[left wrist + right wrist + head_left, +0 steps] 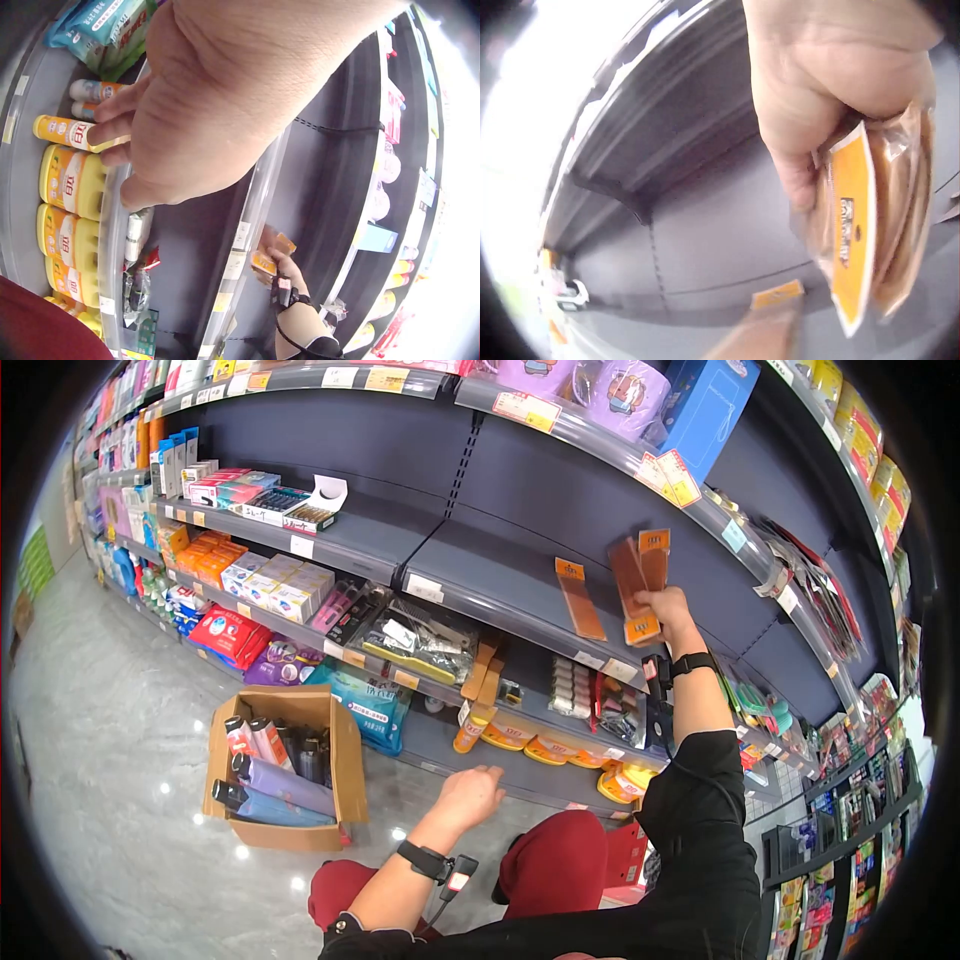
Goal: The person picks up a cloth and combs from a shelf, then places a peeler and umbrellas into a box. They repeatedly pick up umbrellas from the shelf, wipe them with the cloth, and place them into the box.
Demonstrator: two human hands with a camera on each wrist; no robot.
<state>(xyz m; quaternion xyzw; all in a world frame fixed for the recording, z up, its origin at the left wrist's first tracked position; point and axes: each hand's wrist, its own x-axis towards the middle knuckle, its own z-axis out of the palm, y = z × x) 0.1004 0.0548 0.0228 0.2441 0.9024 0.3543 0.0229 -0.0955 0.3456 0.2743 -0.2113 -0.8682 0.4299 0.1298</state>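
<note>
In the head view my right hand (668,612) grips several brown packets with orange header cards (641,628) over the middle shelf. The right wrist view shows the thumb and palm of that hand (840,82) around the clear-wrapped packets (900,217). One more such packet (580,598) lies on the shelf to their left, and its orange card (778,294) shows below the held ones. My left hand (470,796) is held in the air in front of the lower shelf, fingers loosely bent, holding nothing; in the left wrist view the hand (180,120) covers part of the shelves.
A cardboard box (350,760) with bottles and tubes stands on the floor at the left. Yellow tubs (545,748) line the bottom shelf. Small boxes (285,588) sit on the shelf at left. Purple mugs (628,398) and a blue box (708,420) stand on the upper shelf.
</note>
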